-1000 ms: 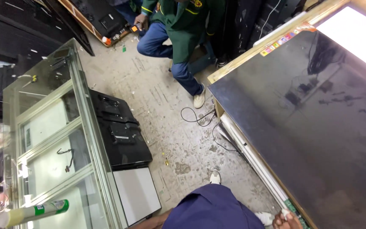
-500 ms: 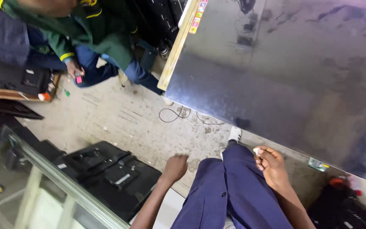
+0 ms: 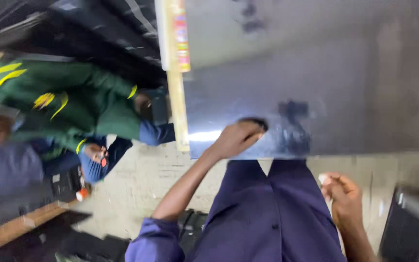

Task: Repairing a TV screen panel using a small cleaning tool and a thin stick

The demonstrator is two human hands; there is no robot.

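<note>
my left hand is curled loosely against the big dark glossy flat panel's lower edge, right hand pinching something small and white, lower down.

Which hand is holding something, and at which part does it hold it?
The right hand pinches a small white thing in its fingertips. The left hand only presses on the dark panel near its lower edge.
</note>
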